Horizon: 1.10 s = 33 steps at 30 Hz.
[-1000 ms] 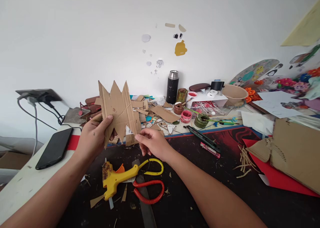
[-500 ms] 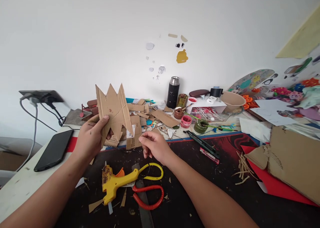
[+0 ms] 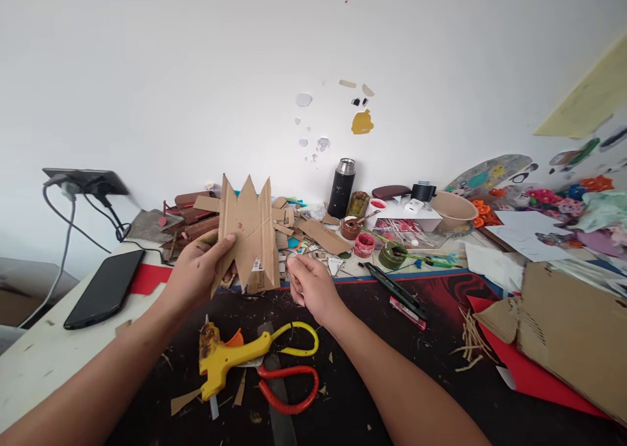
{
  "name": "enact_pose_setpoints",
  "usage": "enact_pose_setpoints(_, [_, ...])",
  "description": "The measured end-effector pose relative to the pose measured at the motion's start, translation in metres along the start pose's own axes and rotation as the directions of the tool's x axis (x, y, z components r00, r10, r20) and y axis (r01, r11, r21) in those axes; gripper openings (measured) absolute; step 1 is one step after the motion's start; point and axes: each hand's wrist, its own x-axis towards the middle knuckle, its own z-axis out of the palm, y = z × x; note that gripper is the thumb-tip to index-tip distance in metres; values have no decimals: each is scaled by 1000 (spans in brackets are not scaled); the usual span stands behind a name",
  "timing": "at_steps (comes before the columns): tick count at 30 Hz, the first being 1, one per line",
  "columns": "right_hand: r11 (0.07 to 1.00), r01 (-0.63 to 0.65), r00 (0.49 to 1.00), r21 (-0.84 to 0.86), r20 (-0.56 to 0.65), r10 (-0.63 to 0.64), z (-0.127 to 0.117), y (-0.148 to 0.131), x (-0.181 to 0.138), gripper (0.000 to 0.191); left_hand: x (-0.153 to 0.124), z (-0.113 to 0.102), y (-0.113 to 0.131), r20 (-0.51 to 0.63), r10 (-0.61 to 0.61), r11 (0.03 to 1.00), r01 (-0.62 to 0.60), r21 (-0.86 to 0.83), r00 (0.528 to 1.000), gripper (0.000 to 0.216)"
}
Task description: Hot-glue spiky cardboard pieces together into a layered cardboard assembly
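Above a cluttered craft table (image 3: 44, 361), a person's left hand (image 3: 196, 277) holds up a zigzag-edged cardboard cutout (image 3: 247, 230), thumb pressed on its face and fingers closed behind its lower left edge, so the piece stands upright and faces the camera, apparently for inspection. The right hand (image 3: 309, 288) hovers just beside the cutout's lower right corner, its fingers curled loosely inward; whether it pinches anything cannot be told, and it does not clearly touch the card.

Directly below the hands, on the dark mat (image 3: 441, 381), a yellow glue gun (image 3: 230, 354) lies on its side against red-and-yellow-handled scissors (image 3: 289, 367), both within easy reach. A heap of cardboard scraps (image 3: 304, 227) lies behind the cutout, near the wall. A black phone (image 3: 104, 288) rests well to the left, by trailing cables (image 3: 73, 217). A black flask (image 3: 341, 189) and small paint pots (image 3: 365, 243) stand farther back. To the right, a large cardboard sheet (image 3: 578, 328) lies over red paper (image 3: 533, 374).
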Motion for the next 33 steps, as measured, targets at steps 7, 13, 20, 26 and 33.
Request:
enact_pose_setpoints(7, [1000,0,998,-10,-57,-1,-4,2,2,65,-3,-1,2,48,19,998,-22,64,999,56])
enact_pose_setpoints(13, [993,-116,993,-5,-37,116,-8,9,5,59,-2,1,1,42,14,999,-16,44,999,53])
enact_pose_setpoints(20, [993,-113,994,-12,-1,113,-6,10,3,50,-2,1,-2,47,-11,998,8,60,999,53])
enact_pose_setpoints(26, [992,-126,991,-4,32,126,-5,10,5,50,0,-2,-2,69,-18,995,11,102,997,57])
enact_pose_setpoints(33, [993,-116,993,-23,28,117,-5,10,5,45,-1,0,1,50,-59,996,55,70,997,57])
